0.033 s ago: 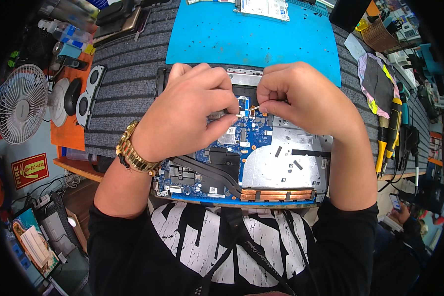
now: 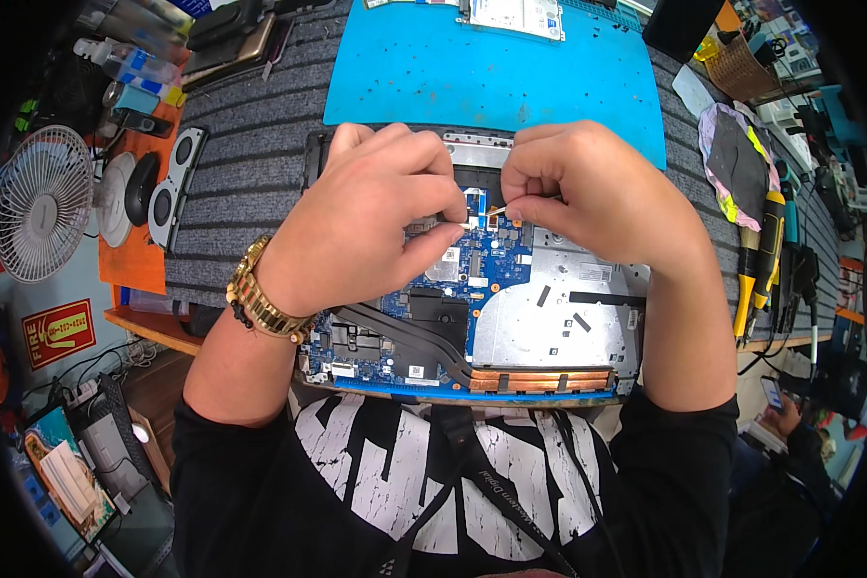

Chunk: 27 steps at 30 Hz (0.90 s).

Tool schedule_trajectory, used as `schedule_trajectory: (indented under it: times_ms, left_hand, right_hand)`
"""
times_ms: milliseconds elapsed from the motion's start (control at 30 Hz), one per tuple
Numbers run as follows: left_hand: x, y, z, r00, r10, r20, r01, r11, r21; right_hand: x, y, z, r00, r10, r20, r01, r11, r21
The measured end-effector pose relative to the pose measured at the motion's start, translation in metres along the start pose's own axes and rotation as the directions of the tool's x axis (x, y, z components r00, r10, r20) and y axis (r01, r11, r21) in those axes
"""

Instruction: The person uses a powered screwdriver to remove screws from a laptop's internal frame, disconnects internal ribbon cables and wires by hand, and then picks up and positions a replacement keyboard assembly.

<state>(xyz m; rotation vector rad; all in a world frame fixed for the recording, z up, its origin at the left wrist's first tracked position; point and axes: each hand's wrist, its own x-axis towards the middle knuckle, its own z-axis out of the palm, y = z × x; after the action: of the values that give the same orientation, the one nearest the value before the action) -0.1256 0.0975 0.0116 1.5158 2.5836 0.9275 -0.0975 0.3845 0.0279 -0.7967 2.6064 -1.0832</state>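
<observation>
An opened laptop base lies before me, with its blue circuit board [image 2: 501, 258] exposed. My left hand [image 2: 380, 207] is closed in a pinch over the board's upper part; a pale tip shows at the fingertips, but its kind is hidden. My right hand [image 2: 583, 188] pinches a thin pale pointed tool [image 2: 496, 212], its tip close to a flat white and blue ribbon cable [image 2: 482, 204]. Dark heat pipes [image 2: 405, 332] run down to copper fins [image 2: 539, 381] along the near edge. Right of the board is a silver metal plate [image 2: 520, 323].
Beyond the laptop lies a blue mat [image 2: 491, 82] with small dark specks and a silver-white part [image 2: 515, 14]. A white fan [image 2: 43, 204] and speaker strip [image 2: 175, 188] are at left. Yellow-black screwdrivers [image 2: 763, 255] and a crumpled cloth [image 2: 737, 159] lie at right.
</observation>
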Motion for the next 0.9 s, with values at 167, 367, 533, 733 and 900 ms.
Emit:
schedule_trajectory:
  times_ms: [167,367,533,733,900]
  left_hand:
    - [0.0004,-0.0001,0.0004,1.000,0.006,-0.002,-0.006,1.000,0.004]
    - [0.0003,0.0002,0.0005,1.000,0.013,-0.004,-0.013,1.000,0.005]
    - [0.0006,0.0000,0.0010,1.000,0.020,-0.009,-0.020,1.000,0.000]
    - [0.0002,0.0003,0.0009,1.000,0.025,0.008,-0.025,1.000,0.014]
    - [0.0002,0.0006,0.0014,1.000,0.019,0.006,-0.019,1.000,0.005]
  right_hand:
    - [0.0009,0.0016,0.0000,1.000,-0.004,0.009,0.004,1.000,-0.010]
    - [0.0029,0.0052,-0.0005,0.999,-0.002,0.036,0.003,1.000,-0.018]
    - [0.0026,0.0048,-0.0004,0.999,-0.007,0.037,0.008,1.000,-0.023]
    - [0.0018,0.0056,0.0001,0.999,-0.026,0.025,0.027,0.999,-0.035]
    - [0.0025,0.0071,0.0027,0.998,-0.056,-0.003,0.056,0.998,-0.038]
